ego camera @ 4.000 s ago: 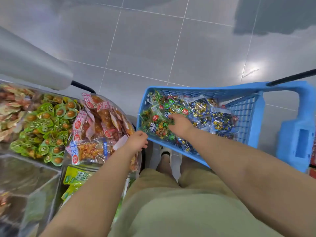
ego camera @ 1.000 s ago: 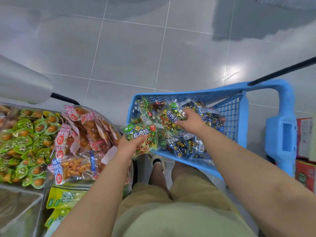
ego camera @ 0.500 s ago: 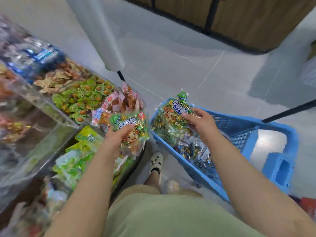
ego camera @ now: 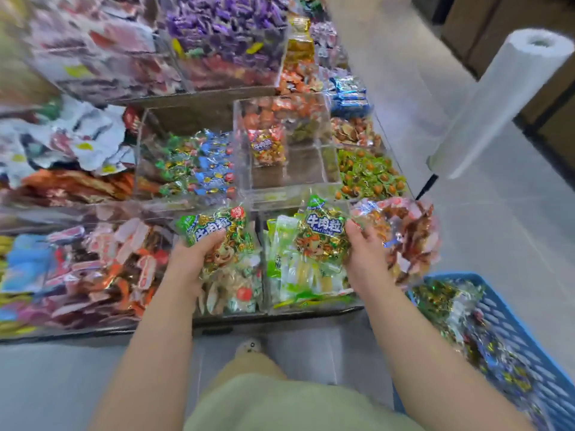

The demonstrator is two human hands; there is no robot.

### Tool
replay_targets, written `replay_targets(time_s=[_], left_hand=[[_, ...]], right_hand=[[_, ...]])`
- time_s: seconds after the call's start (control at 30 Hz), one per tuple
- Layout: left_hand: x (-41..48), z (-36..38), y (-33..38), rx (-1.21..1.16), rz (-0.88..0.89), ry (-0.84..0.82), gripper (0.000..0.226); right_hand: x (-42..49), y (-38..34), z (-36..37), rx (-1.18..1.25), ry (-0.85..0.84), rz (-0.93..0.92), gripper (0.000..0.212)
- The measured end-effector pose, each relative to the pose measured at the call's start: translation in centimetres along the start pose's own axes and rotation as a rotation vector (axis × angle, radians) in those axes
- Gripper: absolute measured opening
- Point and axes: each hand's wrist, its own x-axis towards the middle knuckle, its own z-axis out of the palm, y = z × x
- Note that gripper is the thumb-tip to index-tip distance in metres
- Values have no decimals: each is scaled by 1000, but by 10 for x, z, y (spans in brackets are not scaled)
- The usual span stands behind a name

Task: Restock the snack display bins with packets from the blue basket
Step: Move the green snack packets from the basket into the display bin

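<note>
My left hand (ego camera: 194,259) grips a green beef-cube packet (ego camera: 217,234) over the front row of clear display bins. My right hand (ego camera: 365,253) holds a second green beef-cube packet (ego camera: 323,231) above the bin of pale green and yellow packets (ego camera: 298,275). The blue basket (ego camera: 510,331) sits on the floor at lower right, with several shiny packets (ego camera: 441,300) still inside it. One clear bin (ego camera: 289,169) in the middle row holds just a single packet.
A stepped display of clear bins (ego camera: 186,163) full of wrapped snacks fills the left and top. A roll of plastic bags (ego camera: 497,98) on a black post juts out at the right. Grey tiled floor lies right of the display. My shoe (ego camera: 249,346) shows below the bins.
I have turned from the basket to face the display. Both hands carried their packets left and forward, from beside the basket to over the front bins.
</note>
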Motion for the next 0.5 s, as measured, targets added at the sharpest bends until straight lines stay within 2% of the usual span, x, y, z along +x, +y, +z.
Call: replay_targets(time_s=[0.03,0.1,0.17,0.27,0.3,0.33,0.43,0.5], left_hand=[[5,-14,7,-19,8,19,123],[17,-40,20,-38,35,69,117],[36,-66,35,-41,82,94,114],[73,-102,61,18,134,46,80],[84,-113,70,55,137,15,75],[94,-123,78,100,128,-12,82],[125,-153,97,175,96,-65,124],[142,-171,108,162,92,-105,137]], right_hand=[[3,3,22,-73,-24,-3,49],[11,10,64,-215,-4,-42,43],[24,16,105,-274,35,-20,49],[45,23,162,-304,68,23,52],[52,26,179,-308,64,40,52],[57,30,194,-316,46,60,51],[65,37,231,-297,-11,149,55],[69,40,248,-263,-100,241,70]])
